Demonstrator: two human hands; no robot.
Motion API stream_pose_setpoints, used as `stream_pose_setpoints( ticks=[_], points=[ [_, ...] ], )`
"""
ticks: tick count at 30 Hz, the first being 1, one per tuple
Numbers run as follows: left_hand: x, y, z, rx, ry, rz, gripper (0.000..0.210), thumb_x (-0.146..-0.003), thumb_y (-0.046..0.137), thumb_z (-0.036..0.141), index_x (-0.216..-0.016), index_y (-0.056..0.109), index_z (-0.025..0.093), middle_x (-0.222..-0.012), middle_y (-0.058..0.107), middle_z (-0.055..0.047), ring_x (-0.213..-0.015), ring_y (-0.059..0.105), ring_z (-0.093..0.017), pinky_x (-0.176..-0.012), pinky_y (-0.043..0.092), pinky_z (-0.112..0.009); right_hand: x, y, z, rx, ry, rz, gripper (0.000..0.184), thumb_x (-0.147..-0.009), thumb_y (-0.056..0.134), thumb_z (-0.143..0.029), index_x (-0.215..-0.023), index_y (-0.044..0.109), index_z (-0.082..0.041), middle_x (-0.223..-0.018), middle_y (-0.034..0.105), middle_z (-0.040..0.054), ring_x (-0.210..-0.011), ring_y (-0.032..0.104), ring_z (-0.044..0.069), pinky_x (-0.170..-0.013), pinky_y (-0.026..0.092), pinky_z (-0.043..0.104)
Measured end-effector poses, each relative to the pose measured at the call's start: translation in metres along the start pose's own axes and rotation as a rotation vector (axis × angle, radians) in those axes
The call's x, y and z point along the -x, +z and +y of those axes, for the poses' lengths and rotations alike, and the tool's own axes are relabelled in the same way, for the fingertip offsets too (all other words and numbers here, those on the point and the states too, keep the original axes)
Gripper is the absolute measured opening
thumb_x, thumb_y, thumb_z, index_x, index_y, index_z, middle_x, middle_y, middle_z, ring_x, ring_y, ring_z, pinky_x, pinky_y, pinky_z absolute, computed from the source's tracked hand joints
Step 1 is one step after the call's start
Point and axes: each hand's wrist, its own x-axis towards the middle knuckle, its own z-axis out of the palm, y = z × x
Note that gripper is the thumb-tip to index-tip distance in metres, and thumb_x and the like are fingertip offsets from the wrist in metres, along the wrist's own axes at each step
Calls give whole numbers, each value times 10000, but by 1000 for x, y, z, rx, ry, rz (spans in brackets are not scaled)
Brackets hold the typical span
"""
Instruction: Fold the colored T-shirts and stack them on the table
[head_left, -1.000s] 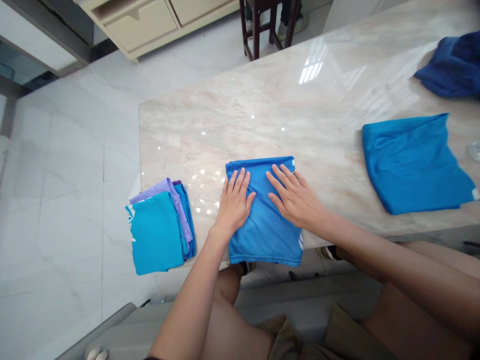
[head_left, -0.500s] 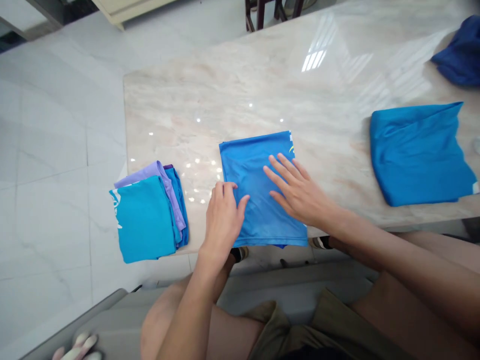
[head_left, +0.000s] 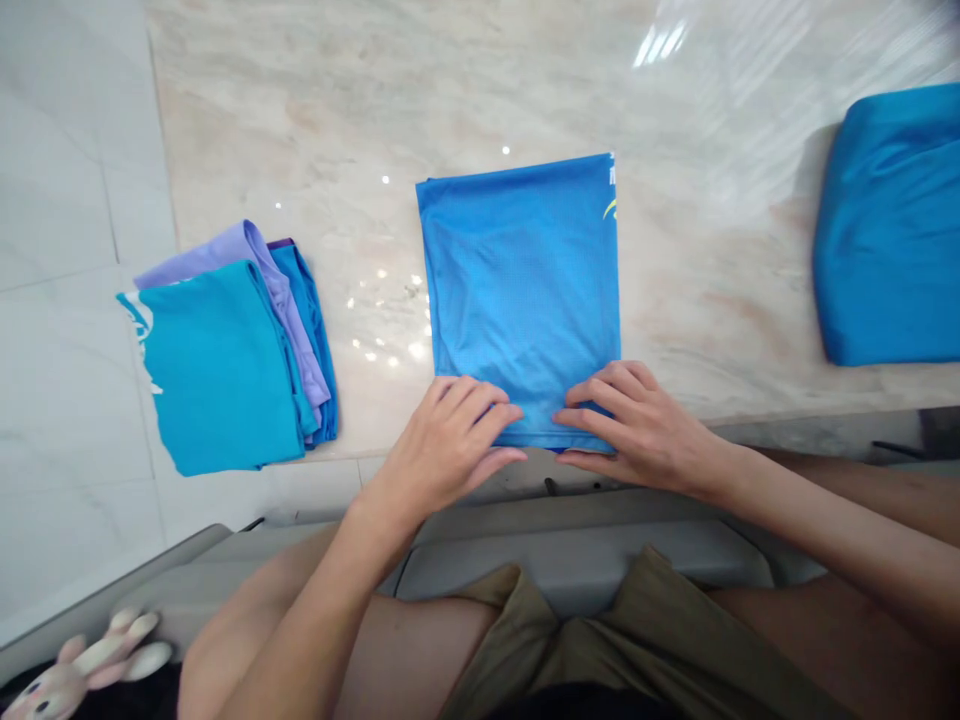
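Note:
A folded blue shirt (head_left: 525, 270) lies roughly square on the marble table, a small white and yellow print showing at its far right corner. My left hand (head_left: 461, 435) grips its near left corner, fingers over the cloth and thumb below the near edge. At the near right corner my right hand (head_left: 637, 425) holds the same edge, fingers bent on top and thumb underneath. The hem between the two hands hangs slightly past the table edge. What the fingertips pinch is partly hidden.
To the left, a stack of folded clothes, with a turquoise shirt (head_left: 225, 375) on top and a lilac garment (head_left: 281, 290) beneath, overhangs the table edge. Another blue garment (head_left: 892, 230) lies at the right. A plush toy (head_left: 97, 660) rests on the grey seat (head_left: 585, 560).
Both hands have moved from the middle of the shirt to its near edge and closed on its corners. The view has tilted down and come closer.

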Motion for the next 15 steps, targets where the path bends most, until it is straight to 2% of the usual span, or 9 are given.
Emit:
stream_pose_setpoints(
  ticks=[4,8,11,15],
  points=[
    [-10,13,5,-24,82,-83,205,-1142,711,351,-1294,740,218,-1202,800,-81,-1102,684,-270,-976,480,-425,1,-2,-1,37,-88,23,143,-1138,704,-300,-1244,781,-242,-1099,789,81,-1015,603,260,-908,451,422],
    [-22,11,1,74,19,-95,176,-1165,672,376,-1211,768,236,-1114,806,-57,-1037,693,-245,-918,481,-392,-2,-15,5,46,-36,11,154,-1140,658,-214,-1158,807,-244,-1018,801,65,-977,620,252,-865,451,404],
    [-32,8,5,183,-55,-81,184,-1152,698,406,-1144,774,239,-1072,809,-51,-1012,712,-240,-902,506,-377,-3,-24,9,-4,59,-18,182,-1141,643,-232,-1167,823,-239,-1044,807,89,-999,644,272,-861,463,416],
    [-47,6,13,310,-169,-64,113,-1111,750,330,-1041,763,241,-1000,794,-31,-966,726,-230,-889,547,-361,-11,-28,3,-131,97,-15,248,-1124,726,-402,-1257,808,-210,-1089,791,112,-1011,644,292,-895,501,428]
  ],
)
